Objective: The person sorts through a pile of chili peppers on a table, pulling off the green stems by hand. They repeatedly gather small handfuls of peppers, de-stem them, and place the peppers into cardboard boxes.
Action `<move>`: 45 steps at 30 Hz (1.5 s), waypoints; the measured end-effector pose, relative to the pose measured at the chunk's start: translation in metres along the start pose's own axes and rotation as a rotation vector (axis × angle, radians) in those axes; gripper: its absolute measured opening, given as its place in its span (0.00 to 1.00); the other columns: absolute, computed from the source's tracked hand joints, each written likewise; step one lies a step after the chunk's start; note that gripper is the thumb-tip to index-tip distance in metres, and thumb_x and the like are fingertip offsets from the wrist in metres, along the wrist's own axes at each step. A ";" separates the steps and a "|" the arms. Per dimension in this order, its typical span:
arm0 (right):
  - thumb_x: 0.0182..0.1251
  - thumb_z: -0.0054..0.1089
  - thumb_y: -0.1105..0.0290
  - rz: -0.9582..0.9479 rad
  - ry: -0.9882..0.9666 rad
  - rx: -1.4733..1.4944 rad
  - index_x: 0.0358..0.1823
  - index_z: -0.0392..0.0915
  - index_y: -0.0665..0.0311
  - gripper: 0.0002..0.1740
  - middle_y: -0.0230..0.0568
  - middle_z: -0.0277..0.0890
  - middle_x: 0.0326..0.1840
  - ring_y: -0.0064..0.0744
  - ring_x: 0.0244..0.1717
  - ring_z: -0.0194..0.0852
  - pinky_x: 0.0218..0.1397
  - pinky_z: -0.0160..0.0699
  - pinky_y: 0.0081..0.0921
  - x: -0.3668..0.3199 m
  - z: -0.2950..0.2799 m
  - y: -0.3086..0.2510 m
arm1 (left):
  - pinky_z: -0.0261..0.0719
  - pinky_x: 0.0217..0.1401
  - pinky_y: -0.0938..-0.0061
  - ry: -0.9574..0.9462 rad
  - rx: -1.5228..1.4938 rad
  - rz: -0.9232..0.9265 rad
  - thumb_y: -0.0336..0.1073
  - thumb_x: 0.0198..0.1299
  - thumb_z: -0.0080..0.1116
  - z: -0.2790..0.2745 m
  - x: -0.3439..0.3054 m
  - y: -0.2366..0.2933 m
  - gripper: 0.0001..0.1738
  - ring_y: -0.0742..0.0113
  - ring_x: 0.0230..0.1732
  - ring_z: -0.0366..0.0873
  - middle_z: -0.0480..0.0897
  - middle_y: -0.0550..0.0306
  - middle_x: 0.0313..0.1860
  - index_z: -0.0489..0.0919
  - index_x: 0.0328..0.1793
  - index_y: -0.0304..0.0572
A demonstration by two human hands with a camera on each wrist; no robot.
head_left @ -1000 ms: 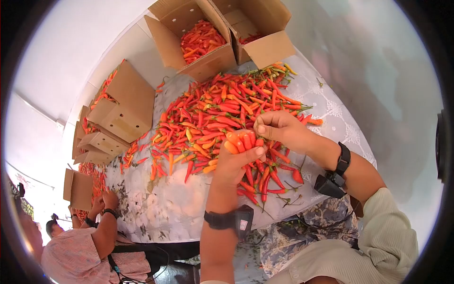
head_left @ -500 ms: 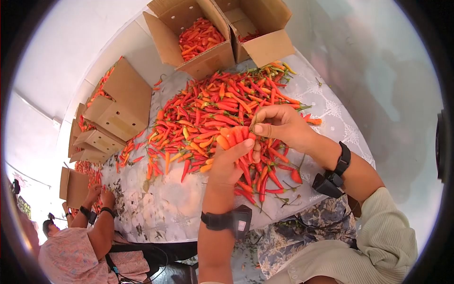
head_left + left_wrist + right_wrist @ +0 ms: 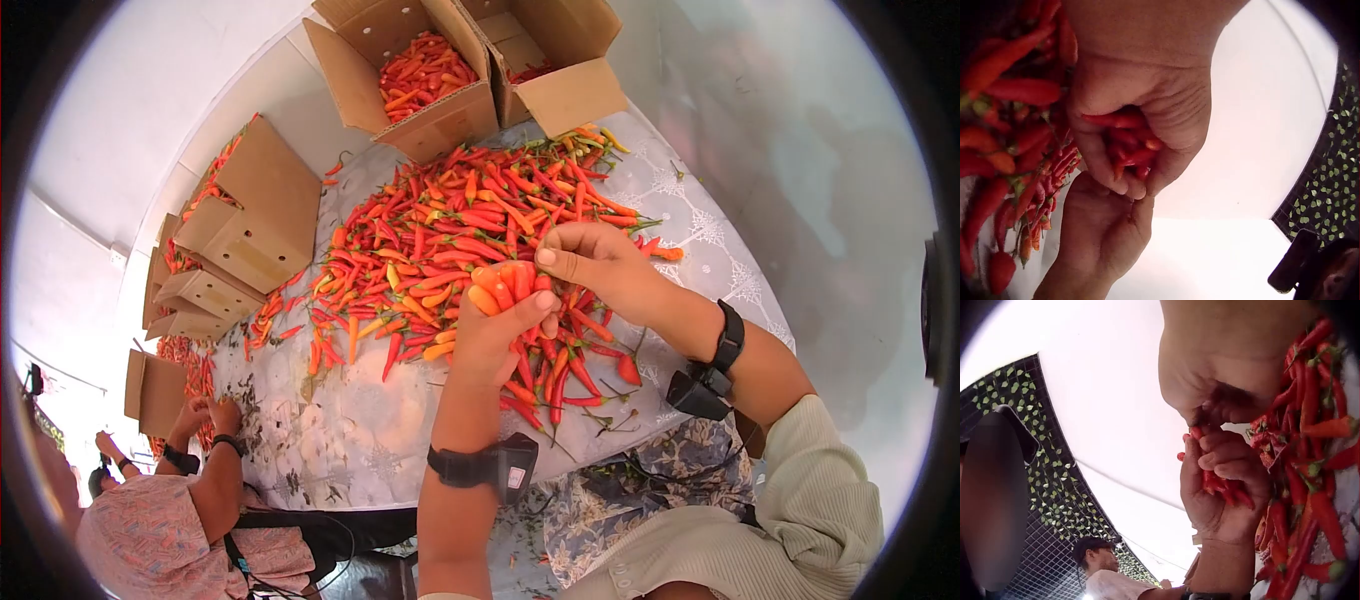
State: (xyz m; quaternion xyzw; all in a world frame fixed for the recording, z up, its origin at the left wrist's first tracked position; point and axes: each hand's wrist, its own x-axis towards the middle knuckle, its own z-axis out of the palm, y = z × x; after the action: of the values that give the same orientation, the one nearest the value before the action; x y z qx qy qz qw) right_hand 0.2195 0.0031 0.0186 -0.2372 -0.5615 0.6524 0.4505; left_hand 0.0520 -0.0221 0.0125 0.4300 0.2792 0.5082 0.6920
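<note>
My left hand [image 3: 487, 345] grips a bunch of red and orange chili peppers [image 3: 503, 284], its thumb across them. In the left wrist view the bunched chilies [image 3: 1127, 139] show inside the curled fingers. My right hand [image 3: 605, 270] is at the right side of the bunch, thumb and forefinger pinched together. The right wrist view has those fingertips at the stem end of one chili [image 3: 1196, 432], whose stem is mostly hidden between them. Below and beyond both hands spreads a big pile of chilies [image 3: 450, 225], many with green stems.
Open cardboard boxes with chilies stand at the back [image 3: 445, 125] and at the left [image 3: 265, 205]. Loose stems [image 3: 612, 425] lie near the table's front edge. Another person [image 3: 165, 525] works at the left end of the patterned tablecloth [image 3: 350, 440].
My right fingertips came in against the bunch, then drew slightly up and stayed pinched. The left hand dipped left and came back, still holding the chilies. The other person's hands moved a little.
</note>
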 end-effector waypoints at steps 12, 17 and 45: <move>0.69 0.53 0.63 0.155 -0.120 0.449 0.32 0.71 0.63 0.11 0.33 0.74 0.28 0.27 0.28 0.76 0.33 0.80 0.27 -0.001 0.000 0.002 | 0.77 0.27 0.78 -0.059 -0.073 -0.014 0.27 0.52 0.64 -0.005 -0.002 0.000 0.11 0.68 0.26 0.78 0.81 0.51 0.31 0.76 0.41 0.33; 0.66 0.57 0.67 0.029 0.012 0.203 0.35 0.73 0.65 0.08 0.32 0.74 0.31 0.24 0.33 0.75 0.39 0.78 0.26 -0.001 0.003 0.003 | 0.77 0.27 0.77 -0.051 -0.120 -0.056 0.28 0.53 0.63 -0.012 -0.003 0.001 0.11 0.67 0.25 0.78 0.81 0.51 0.30 0.76 0.41 0.33; 0.39 0.67 0.77 -1.000 0.402 -1.085 0.26 0.74 0.60 0.11 0.35 0.67 0.26 0.37 0.27 0.66 0.28 0.65 0.29 -0.005 0.008 0.003 | 0.75 0.29 0.79 0.012 -0.032 0.034 0.24 0.55 0.60 0.003 0.002 -0.003 0.07 0.71 0.27 0.77 0.80 0.56 0.30 0.78 0.41 0.34</move>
State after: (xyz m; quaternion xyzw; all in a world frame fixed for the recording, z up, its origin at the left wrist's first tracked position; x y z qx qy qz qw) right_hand 0.2142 -0.0049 0.0171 -0.2567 -0.7510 -0.0520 0.6061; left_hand 0.0568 -0.0216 0.0114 0.4206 0.2676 0.5269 0.6883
